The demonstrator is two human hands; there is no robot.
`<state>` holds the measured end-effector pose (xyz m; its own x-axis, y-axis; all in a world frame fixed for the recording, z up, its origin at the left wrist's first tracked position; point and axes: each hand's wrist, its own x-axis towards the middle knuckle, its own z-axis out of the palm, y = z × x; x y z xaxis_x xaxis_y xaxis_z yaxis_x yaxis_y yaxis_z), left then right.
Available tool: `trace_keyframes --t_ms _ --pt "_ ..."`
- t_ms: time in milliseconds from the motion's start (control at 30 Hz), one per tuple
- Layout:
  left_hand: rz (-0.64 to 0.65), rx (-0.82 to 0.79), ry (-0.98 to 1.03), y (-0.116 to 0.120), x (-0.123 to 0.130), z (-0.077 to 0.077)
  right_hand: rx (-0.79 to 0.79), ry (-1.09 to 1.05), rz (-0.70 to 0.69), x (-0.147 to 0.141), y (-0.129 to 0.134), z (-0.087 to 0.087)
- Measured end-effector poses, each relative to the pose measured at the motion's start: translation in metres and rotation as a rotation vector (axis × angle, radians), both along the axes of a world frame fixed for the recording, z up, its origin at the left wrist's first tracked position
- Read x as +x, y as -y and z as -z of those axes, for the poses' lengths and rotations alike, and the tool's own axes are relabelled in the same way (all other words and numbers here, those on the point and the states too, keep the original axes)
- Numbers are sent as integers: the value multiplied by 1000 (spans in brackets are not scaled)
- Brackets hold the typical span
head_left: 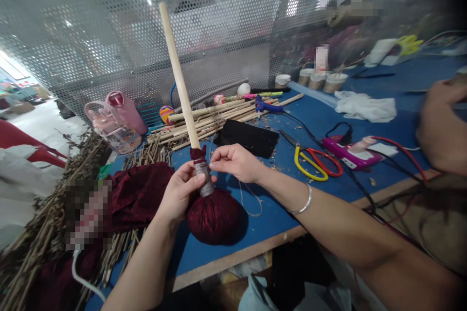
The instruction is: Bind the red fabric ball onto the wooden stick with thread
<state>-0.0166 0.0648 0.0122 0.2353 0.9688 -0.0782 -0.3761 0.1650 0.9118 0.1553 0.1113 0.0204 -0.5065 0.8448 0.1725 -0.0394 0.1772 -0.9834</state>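
My left hand (182,187) is closed around the neck of a stick with a cloth-covered ball on its end. The pale wooden stick (178,73) rises upward, leaning slightly left. Dark red cloth (215,216) is gathered round the ball, which is close to the blue table's front edge. Grey cord (203,177) is wound in tight turns over the cloth at the neck. My right hand (237,163) pinches the cord just right of the windings. A loose loop of thin cord (251,215) hangs below that hand onto the table.
Scissors with yellow and red handles (316,163), a black cloth piece (246,137), a blue glue gun (268,106) and a purple power strip (352,153) lie ahead. Dried stalks (44,214) and red cloth (140,192) crowd the left. Another person's hand (441,126) is at right.
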Motion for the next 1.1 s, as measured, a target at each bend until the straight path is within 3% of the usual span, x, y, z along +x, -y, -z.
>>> trace_keyframes --t_ms 133,333,933,1100 --pt "-10 12 3 0 0 1 -30 -47 19 0 2 -3" --pt "-21 17 -5 0 1 2 -201 -229 -70 0 6 -2" --pt "-30 6 19 4 3 1 -248 -132 -55 -2 2 1" --pt "8 21 -30 4 1 1 -272 -157 -147 2 -3 4"
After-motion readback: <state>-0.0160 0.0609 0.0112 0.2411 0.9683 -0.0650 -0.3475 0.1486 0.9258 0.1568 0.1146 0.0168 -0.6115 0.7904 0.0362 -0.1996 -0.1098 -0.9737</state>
